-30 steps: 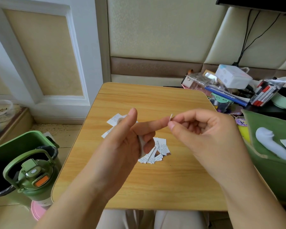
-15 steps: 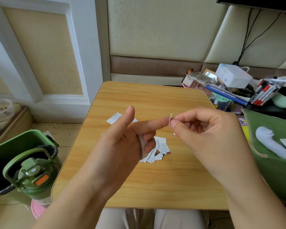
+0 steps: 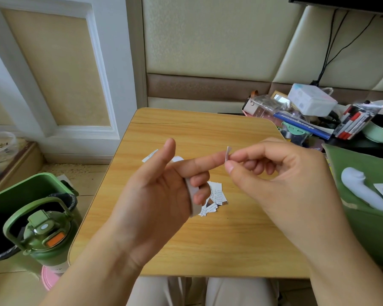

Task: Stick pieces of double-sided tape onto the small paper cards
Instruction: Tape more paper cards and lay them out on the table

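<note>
Little is changed from the earlier frames: both hands are held in the same pose over the table (image 3: 208,239), and the scrap at the right fingertips is seen tilted slightly more upright.

A small white piece of tape (image 3: 228,153) is pinched between thumb and forefinger of the right hand (image 3: 274,180), its other fingers curled loosely into the palm. The piece is touched at its lower edge by the outstretched forefinger tip of the left hand (image 3: 155,195). A roll of tape (image 3: 191,196) is gripped in that hand's lower fingers, seen edge-on as a grey-white band; the thumb is raised free. Whether the piece is joined to the roll cannot be told.

The paper cards (image 3: 215,199) are lying in a loose, overlapping heap on the table just beyond the left hand's lower fingers. A few more slips (image 3: 150,156) are seen farther back, partly hidden by the left thumb.

Handling, as judged:
- The tape piece is nearly weightless and limp; it is likely to curl or fold onto itself and to cling to skin. It is best held by one edge only, where it is pinched now, so the sticky face is kept off the fingers.
- The cards are thin, light and easily shifted or creased. One is best slid out of the heap and pressed flat by a fingertip at its margin while the tape is laid down.
- The heap could be dragged along if exposed adhesive brushes it.
</note>
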A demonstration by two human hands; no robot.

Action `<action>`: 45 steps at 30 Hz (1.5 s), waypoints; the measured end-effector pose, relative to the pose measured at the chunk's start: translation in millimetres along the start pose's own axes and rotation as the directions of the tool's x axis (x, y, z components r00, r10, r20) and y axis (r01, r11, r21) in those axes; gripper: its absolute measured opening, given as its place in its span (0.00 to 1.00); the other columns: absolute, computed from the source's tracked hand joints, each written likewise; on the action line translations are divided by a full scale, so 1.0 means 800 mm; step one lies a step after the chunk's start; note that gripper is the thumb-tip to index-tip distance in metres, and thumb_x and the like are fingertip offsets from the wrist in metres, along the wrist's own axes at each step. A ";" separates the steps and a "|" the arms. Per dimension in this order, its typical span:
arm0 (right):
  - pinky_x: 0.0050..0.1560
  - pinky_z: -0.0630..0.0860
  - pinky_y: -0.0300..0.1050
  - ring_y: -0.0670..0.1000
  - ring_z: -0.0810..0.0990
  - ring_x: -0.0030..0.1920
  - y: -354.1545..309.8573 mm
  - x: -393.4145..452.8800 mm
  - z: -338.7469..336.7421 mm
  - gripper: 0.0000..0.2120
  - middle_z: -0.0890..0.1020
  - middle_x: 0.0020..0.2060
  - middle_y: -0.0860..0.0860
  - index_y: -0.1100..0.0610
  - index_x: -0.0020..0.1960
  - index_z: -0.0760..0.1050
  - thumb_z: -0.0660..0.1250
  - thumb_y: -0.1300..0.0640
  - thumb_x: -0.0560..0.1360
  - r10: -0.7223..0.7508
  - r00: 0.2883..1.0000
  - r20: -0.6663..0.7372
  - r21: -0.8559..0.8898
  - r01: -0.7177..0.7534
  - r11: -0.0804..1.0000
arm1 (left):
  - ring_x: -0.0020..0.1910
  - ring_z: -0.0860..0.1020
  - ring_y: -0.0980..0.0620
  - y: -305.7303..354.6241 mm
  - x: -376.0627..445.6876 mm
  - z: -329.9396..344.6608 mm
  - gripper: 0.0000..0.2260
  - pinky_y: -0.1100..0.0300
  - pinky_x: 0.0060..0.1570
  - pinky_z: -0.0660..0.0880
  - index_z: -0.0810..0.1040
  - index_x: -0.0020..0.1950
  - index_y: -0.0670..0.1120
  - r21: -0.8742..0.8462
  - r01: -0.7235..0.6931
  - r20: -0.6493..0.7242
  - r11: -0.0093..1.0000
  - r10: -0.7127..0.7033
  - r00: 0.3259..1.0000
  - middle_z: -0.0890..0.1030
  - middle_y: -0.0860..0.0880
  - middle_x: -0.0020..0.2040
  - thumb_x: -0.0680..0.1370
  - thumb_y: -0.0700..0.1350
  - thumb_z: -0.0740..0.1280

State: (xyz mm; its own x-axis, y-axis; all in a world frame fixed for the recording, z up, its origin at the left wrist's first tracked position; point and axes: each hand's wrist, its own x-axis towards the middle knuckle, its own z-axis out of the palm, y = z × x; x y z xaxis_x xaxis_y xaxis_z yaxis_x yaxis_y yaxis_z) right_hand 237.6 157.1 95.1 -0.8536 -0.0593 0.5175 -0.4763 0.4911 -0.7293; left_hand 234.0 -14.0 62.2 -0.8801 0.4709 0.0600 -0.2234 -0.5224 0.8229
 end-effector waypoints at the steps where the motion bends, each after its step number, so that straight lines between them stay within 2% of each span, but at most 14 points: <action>1: 0.36 0.67 0.32 0.47 0.74 0.35 0.000 0.000 0.000 0.02 0.78 0.31 0.47 0.47 0.37 0.81 0.73 0.53 0.65 -0.010 1.000 -0.004 -0.010 0.010 1.000 | 0.35 0.64 0.51 0.000 0.000 0.000 0.29 0.54 0.47 0.59 0.81 0.58 0.42 -0.001 0.001 -0.001 1.000 -0.001 1.000 0.66 0.51 0.36 0.73 0.61 0.56; 22: 0.36 0.66 0.30 0.44 0.72 0.33 -0.003 0.000 -0.002 0.05 0.76 0.29 0.46 0.49 0.36 0.81 0.69 0.57 0.69 -0.074 0.997 0.002 -0.033 0.074 0.997 | 0.34 0.65 0.52 0.003 -0.003 -0.001 0.29 0.55 0.46 0.60 0.81 0.59 0.41 -0.029 0.003 0.031 1.000 -0.002 1.000 0.67 0.51 0.35 0.74 0.61 0.55; 26: 0.35 0.67 0.35 0.46 0.72 0.34 -0.003 -0.001 -0.004 0.05 0.77 0.30 0.47 0.49 0.37 0.81 0.69 0.58 0.69 -0.100 0.995 -0.004 -0.046 0.100 0.994 | 0.34 0.65 0.53 0.003 -0.004 0.000 0.29 0.55 0.46 0.61 0.81 0.59 0.42 -0.030 0.007 0.047 1.000 -0.005 0.999 0.67 0.51 0.36 0.74 0.61 0.54; 28: 0.37 0.68 0.36 0.47 0.73 0.35 -0.003 -0.003 -0.005 0.04 0.77 0.31 0.47 0.49 0.39 0.81 0.71 0.57 0.68 -0.123 0.992 -0.019 -0.068 0.122 0.990 | 0.34 0.65 0.53 0.004 -0.004 0.000 0.29 0.55 0.46 0.61 0.81 0.60 0.41 -0.050 0.008 0.057 0.999 -0.005 0.998 0.67 0.51 0.36 0.75 0.61 0.54; 32: 0.42 0.67 0.29 0.44 0.74 0.38 -0.007 -0.006 -0.005 0.04 0.77 0.36 0.45 0.52 0.42 0.81 0.72 0.59 0.68 -0.255 0.966 -0.040 -0.232 0.240 0.943 | 0.34 0.66 0.53 0.006 -0.005 0.002 0.29 0.55 0.46 0.61 0.80 0.60 0.41 -0.070 0.008 0.072 0.997 -0.003 0.997 0.67 0.52 0.35 0.75 0.61 0.53; 35: 0.42 0.70 0.33 0.44 0.74 0.38 -0.010 -0.006 -0.005 0.03 0.78 0.37 0.47 0.54 0.42 0.82 0.72 0.60 0.69 -0.327 0.944 -0.050 -0.305 0.297 0.905 | 0.34 0.66 0.53 0.006 -0.007 0.003 0.30 0.55 0.46 0.60 0.80 0.61 0.41 -0.065 0.008 0.080 0.998 -0.003 0.997 0.67 0.52 0.35 0.75 0.61 0.53; 41: 0.40 0.72 0.39 0.46 0.75 0.37 -0.013 -0.005 -0.005 0.01 0.78 0.35 0.49 0.56 0.41 0.82 0.71 0.59 0.70 -0.341 0.938 -0.054 -0.318 0.308 0.897 | 0.34 0.67 0.54 0.007 -0.008 0.003 0.29 0.55 0.46 0.60 0.81 0.60 0.42 -0.047 -0.002 0.078 0.999 0.005 0.997 0.68 0.52 0.35 0.75 0.62 0.53; 45: 0.40 0.71 0.36 0.46 0.74 0.37 -0.013 -0.004 -0.006 0.02 0.78 0.34 0.49 0.55 0.39 0.81 0.70 0.60 0.70 -0.331 0.942 -0.052 -0.298 0.302 0.905 | 0.34 0.66 0.53 0.007 -0.008 0.003 0.30 0.55 0.46 0.60 0.81 0.59 0.41 -0.030 -0.005 0.074 1.000 0.007 0.997 0.68 0.52 0.35 0.75 0.62 0.54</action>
State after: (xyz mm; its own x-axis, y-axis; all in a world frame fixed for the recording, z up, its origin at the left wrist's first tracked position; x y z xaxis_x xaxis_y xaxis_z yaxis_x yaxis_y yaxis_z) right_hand 246.0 156.2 102.9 -0.6352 -0.1731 0.7527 -0.6260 0.6861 -0.3706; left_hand 239.4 -18.3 68.0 -0.8484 0.5182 0.1076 -0.2314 -0.5461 0.8051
